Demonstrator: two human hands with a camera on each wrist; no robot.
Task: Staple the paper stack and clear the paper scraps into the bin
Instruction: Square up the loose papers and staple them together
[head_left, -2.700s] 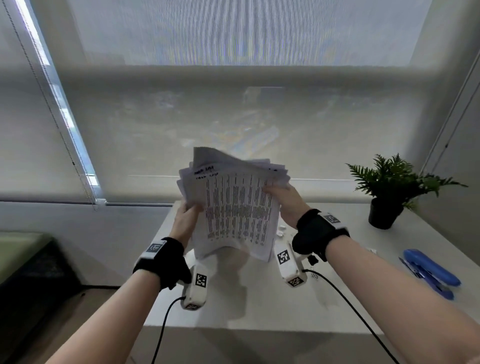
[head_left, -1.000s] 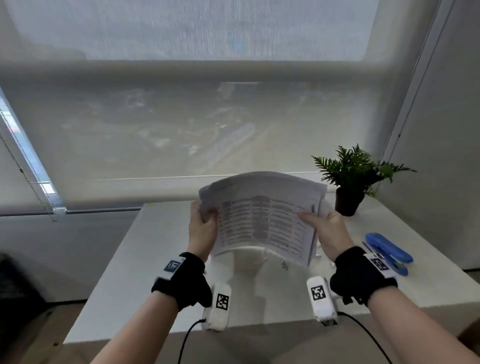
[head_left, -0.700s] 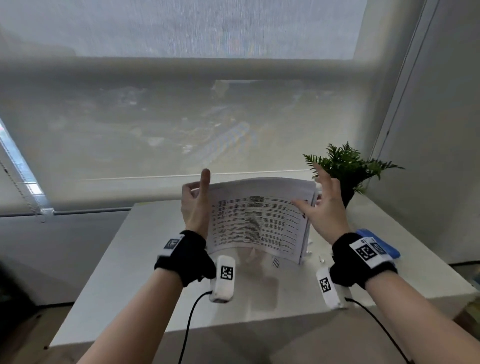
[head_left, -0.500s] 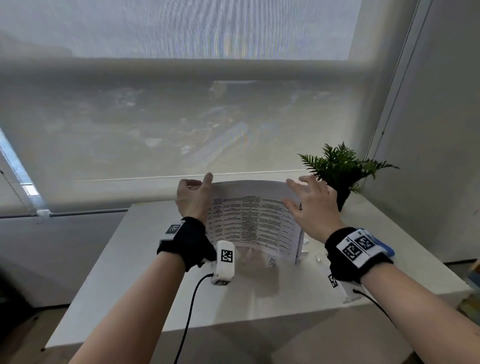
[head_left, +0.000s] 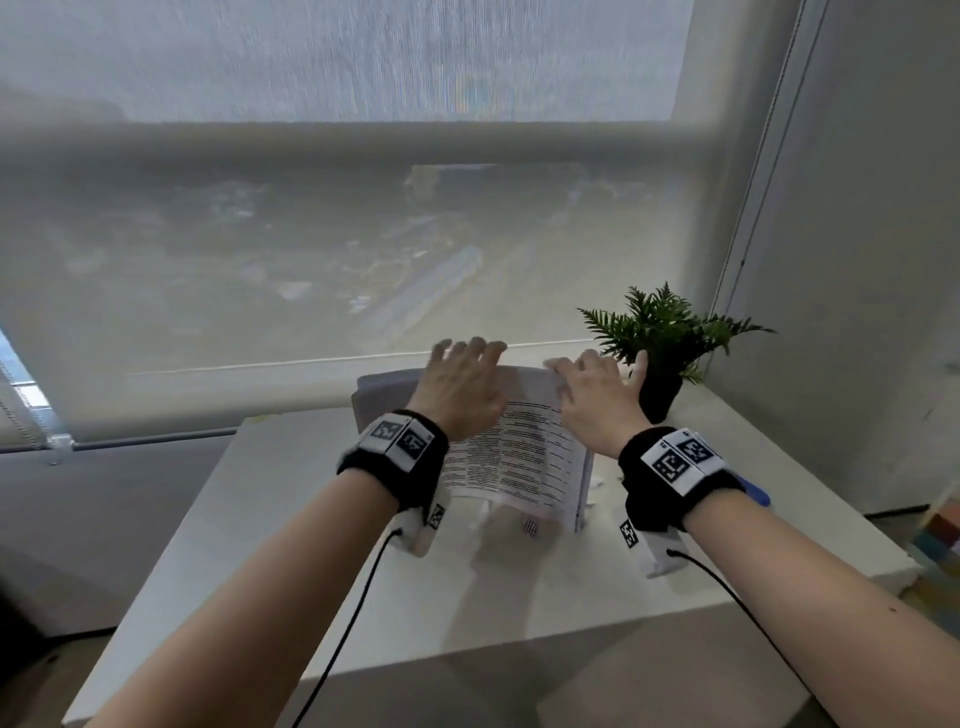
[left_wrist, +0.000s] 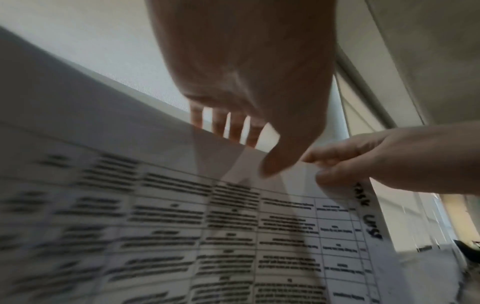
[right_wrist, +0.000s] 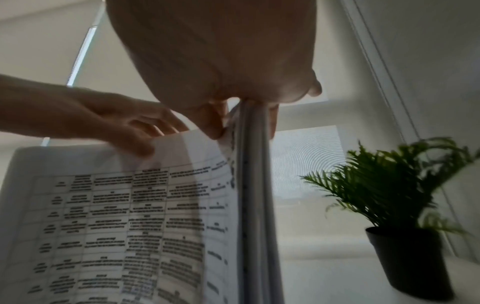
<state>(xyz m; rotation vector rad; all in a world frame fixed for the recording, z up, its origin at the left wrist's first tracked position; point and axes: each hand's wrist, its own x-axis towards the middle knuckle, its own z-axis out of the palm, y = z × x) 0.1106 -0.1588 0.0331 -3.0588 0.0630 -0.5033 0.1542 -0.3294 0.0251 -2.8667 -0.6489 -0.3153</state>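
The printed paper stack (head_left: 514, 457) stands on its lower edge on the white table (head_left: 311, 519), bowed slightly. My left hand (head_left: 467, 364) lies over its top edge with fingers straight, and the left wrist view shows the fingers (left_wrist: 233, 127) behind the sheets and the thumb in front. At the stack's top right corner my right hand (head_left: 587, 384) pinches the sheets, thumb (right_wrist: 215, 127) on the near face. Small white paper scraps (head_left: 596, 482) lie by the stack's foot. A sliver of the blue stapler (head_left: 756, 496) shows behind my right wrist. No bin is in view.
A potted fern (head_left: 660, 338) stands at the table's back right corner, close to my right hand. A window with a drawn blind runs behind the table, and a wall closes the right side. Coloured items (head_left: 935, 535) sit low beyond the right edge.
Both hands left the stack's sides and now sit on its top edge. The stack came down from the air and stands on the table.
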